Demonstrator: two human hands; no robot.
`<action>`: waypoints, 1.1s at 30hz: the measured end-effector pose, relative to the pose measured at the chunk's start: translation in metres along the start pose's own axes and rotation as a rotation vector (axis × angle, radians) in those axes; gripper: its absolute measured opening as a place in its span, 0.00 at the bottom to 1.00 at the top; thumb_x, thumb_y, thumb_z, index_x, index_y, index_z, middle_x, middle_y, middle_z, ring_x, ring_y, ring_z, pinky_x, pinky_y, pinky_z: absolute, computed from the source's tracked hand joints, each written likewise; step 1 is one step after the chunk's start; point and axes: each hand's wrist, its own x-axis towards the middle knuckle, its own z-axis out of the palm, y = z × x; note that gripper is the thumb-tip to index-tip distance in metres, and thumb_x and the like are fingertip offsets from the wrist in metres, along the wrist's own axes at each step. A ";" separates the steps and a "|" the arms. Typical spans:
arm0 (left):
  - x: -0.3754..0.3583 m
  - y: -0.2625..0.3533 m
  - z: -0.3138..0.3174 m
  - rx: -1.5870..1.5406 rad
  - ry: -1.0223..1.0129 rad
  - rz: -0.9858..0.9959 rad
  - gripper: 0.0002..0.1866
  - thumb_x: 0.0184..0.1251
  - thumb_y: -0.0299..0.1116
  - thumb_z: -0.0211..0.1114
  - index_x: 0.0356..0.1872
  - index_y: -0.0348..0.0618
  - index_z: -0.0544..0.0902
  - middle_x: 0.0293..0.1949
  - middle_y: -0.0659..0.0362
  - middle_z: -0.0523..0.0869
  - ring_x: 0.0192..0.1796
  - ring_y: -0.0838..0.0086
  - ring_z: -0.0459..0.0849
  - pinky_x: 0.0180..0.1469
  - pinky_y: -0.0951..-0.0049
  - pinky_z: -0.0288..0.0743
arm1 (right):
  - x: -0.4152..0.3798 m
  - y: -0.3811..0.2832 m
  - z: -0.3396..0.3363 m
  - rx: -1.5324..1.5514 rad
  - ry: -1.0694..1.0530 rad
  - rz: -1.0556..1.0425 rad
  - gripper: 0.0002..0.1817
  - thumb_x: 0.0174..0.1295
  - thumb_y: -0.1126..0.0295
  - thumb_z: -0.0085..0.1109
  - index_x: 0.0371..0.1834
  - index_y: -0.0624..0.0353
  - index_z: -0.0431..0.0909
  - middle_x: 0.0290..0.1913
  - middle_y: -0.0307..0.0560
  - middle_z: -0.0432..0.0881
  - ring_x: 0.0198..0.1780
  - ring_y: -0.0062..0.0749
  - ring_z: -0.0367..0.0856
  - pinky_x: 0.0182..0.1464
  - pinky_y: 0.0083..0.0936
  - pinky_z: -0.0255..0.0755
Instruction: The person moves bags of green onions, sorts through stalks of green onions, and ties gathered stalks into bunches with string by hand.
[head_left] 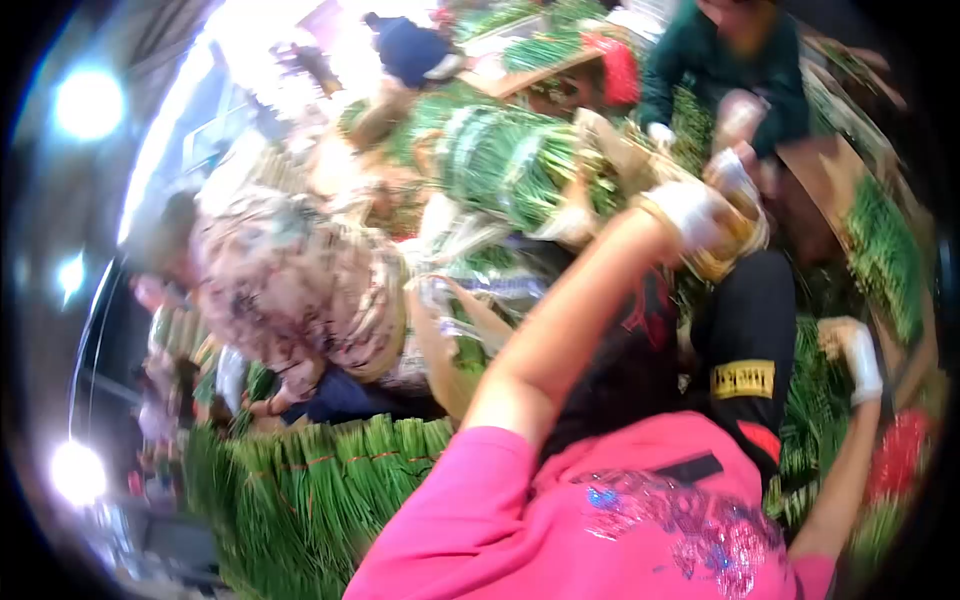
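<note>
My left hand (690, 213), in a white glove, reaches forward over my dark-trousered leg. Its fingers look closed but are blurred, and what they hold cannot be made out. Beside them hangs a blurred white and yellowish loop-shaped thing (738, 225). Off to the right is my right hand (848, 345), also gloved, with bare fingertips. It is just above green leafy stalks (815, 400); whether its fingers grip any is too blurred to tell. Tied bundles of green stalks (340, 465) stand upright at my left, bound with thin reddish bands.
A person in a patterned top (300, 285) bends at my left. Across from me sits a person in dark green sleeves (780, 90). Large wrapped green bundles (510, 165) lie ahead. More greens (885, 255) and a red bag (900, 455) are at right.
</note>
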 end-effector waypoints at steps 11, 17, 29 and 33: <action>-0.015 -0.048 -0.027 0.109 0.229 -0.192 0.17 0.52 0.36 0.59 0.46 0.47 0.80 0.40 0.53 0.83 0.44 0.62 0.81 0.47 0.68 0.73 | 0.090 0.041 0.006 0.057 -0.069 0.036 0.09 0.50 0.73 0.50 0.30 0.62 0.80 0.22 0.42 0.80 0.18 0.21 0.74 0.20 0.17 0.66; 0.110 -0.076 0.015 0.293 -0.097 -0.231 0.24 0.47 0.35 0.59 0.51 0.49 0.76 0.47 0.49 0.79 0.47 0.58 0.79 0.50 0.65 0.72 | 0.175 0.267 0.052 -0.773 -0.151 -0.524 0.10 0.54 0.68 0.50 0.29 0.60 0.80 0.28 0.47 0.81 0.27 0.34 0.78 0.30 0.30 0.70; 0.227 -0.223 0.224 0.452 -0.541 -0.147 0.18 0.52 0.36 0.57 0.47 0.48 0.78 0.43 0.50 0.81 0.42 0.59 0.81 0.44 0.65 0.73 | 0.248 0.086 0.053 0.443 0.156 -0.058 0.14 0.62 0.66 0.50 0.38 0.68 0.77 0.32 0.47 0.81 0.28 0.24 0.78 0.28 0.17 0.68; 0.191 -0.234 0.272 0.424 -0.653 -0.135 0.16 0.53 0.37 0.56 0.44 0.48 0.80 0.40 0.51 0.82 0.40 0.59 0.82 0.41 0.64 0.73 | 0.276 0.024 0.050 0.811 0.034 0.238 0.22 0.65 0.56 0.45 0.54 0.60 0.70 0.44 0.45 0.79 0.43 0.26 0.77 0.47 0.25 0.70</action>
